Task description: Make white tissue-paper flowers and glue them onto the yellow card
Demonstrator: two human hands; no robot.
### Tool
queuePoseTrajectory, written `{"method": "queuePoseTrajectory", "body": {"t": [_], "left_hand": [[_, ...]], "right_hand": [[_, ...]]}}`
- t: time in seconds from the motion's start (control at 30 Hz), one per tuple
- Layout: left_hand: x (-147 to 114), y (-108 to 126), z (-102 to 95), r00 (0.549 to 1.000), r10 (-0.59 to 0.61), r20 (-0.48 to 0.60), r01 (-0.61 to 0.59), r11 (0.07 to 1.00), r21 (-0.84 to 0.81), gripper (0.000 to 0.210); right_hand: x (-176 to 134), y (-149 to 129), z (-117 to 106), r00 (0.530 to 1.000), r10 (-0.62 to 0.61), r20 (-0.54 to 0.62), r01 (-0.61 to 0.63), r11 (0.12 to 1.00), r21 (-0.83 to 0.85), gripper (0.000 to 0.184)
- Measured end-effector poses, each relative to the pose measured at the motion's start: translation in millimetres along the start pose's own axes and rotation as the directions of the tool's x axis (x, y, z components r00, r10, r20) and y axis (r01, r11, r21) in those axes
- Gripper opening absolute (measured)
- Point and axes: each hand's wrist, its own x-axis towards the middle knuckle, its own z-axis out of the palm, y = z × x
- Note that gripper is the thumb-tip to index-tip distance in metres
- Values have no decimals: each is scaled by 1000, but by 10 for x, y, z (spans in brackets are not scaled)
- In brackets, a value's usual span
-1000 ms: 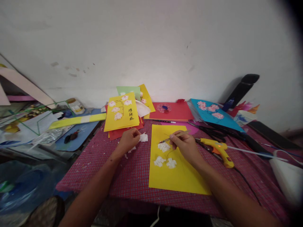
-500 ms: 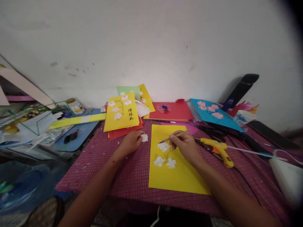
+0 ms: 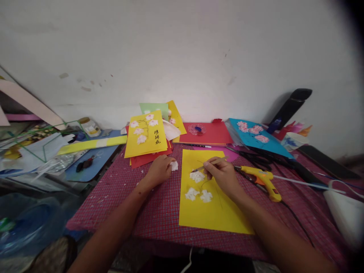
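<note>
My right hand [image 3: 220, 171] is closed round a slim paintbrush [image 3: 217, 160], its dark tip at the upper white paper flower [image 3: 197, 176]. That flower lies on a yellow sheet [image 3: 210, 216], above two other white flowers, one of them the lower left flower [image 3: 192, 194]. Thin curved stem lines show on the sheet, partly behind my right hand. Left of the sheet, my left hand [image 3: 160, 169] rests on the checked tablecloth [image 3: 153, 212], fingers pinched at the edge of a small white paper piece [image 3: 174, 165].
A yellow glue gun [image 3: 261, 178] with a trailing cord lies to the right, beside black scissors [image 3: 253, 159]. Finished flower cards [image 3: 146, 134] are stacked at the back left. Further back are a red sheet [image 3: 217, 132], a blue flower card [image 3: 264, 146] and a paper cup [image 3: 293, 141].
My left hand has shifted very slightly, with its fingers still at the white paper piece. The right hand and paintbrush look almost unmoved.
</note>
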Motion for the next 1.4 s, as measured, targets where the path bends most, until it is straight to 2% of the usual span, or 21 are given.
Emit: {"method": "queuePoseTrajectory", "body": {"t": [0.2,0.4,0.5,0.63,0.7,0.77,0.83,0.93,1.03,1.17,1.4], "left_hand": [[-3,8,-39,1000,0,-19,-2,998,-62,26],[1,16,-68,999,3,-45,-4,1000,-30,18],[3,34,-101,991,-18,-131,7,997,-78,12],[-5,64,-159,963,-133,-237,62,957,-282,9],[-15,77,-184,944,-258,-206,147,886,-439,8],[-24,91,-199,919,-377,-114,242,769,-592,5],[-27,115,-200,898,-439,-8,308,643,-701,4],[-17,180,-167,887,-452,96,334,483,-809,6],[-3,273,-105,909,-393,141,297,371,-880,12],[-9,393,-38,925,-321,203,304,304,-903,20],[-38,487,-33,939,-210,273,326,285,-901,19]], "right_hand": [[-9,-32,4,1000,2,1,-2,1000,-12,33],[-4,7,-8,1000,-2,2,2,1000,-13,32],[-1,18,-16,1000,-1,3,1,1000,-5,30],[4,13,-13,1000,-6,5,6,1000,-1,30],[6,10,-8,1000,-9,8,9,1000,0,31],[6,7,-6,1000,-12,10,12,1000,1,32],[3,1,-6,1000,-12,10,12,1000,5,31],[-10,-29,-3,1000,-17,22,17,1000,7,29],[-34,-79,14,997,-50,62,52,998,-23,33],[-69,-125,50,993,-60,102,65,997,-51,33],[-71,-86,89,994,-23,103,34,993,-109,34]]}}
